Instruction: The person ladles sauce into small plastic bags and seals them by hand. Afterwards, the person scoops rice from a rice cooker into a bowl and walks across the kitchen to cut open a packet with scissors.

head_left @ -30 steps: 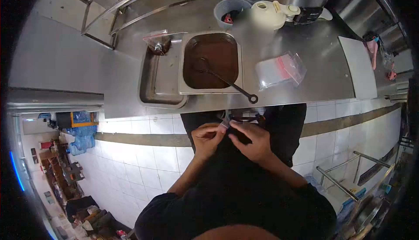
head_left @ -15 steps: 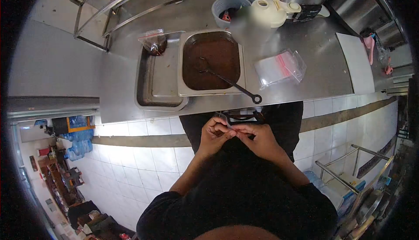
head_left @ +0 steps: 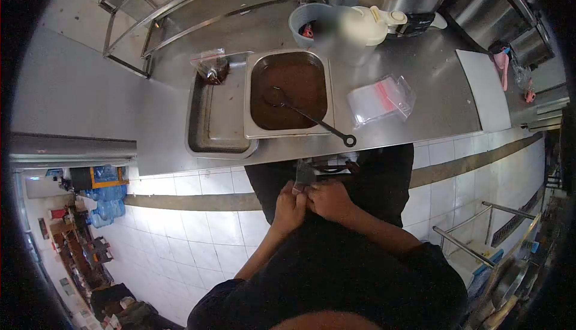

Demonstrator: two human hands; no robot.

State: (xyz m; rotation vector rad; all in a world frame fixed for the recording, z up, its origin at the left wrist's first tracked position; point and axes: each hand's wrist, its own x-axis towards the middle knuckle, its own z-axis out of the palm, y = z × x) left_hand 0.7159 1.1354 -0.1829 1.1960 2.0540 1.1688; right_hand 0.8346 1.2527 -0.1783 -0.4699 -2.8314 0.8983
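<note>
A small clear plastic bag (head_left: 304, 173) hangs upright between my hands, in front of the counter's edge. My left hand (head_left: 290, 205) is closed, pinching its lower edge. From the other side my right hand (head_left: 331, 200) is closed on the same edge, its knuckles turned up. On the counter, a square steel pan (head_left: 249, 84) holds dark brown sauce (head_left: 294, 78). A black ladle (head_left: 318, 122) rests in the sauce with its handle over the near rim. To the right lies a stack of clear zip bags (head_left: 379, 100) with pink strips.
A shallow steel tray (head_left: 219, 132) sits under the pan's left side, with a filled bag of brown sauce (head_left: 213, 72) at its far end. Farther back are a grey bucket (head_left: 300, 24) and a cream lidded jug (head_left: 367, 27). A white board (head_left: 485, 87) lies at right.
Both hands have come closer together and lower, towards my body. The plastic bag now stands up above my fingers, more spread out. The view has shifted slightly.
</note>
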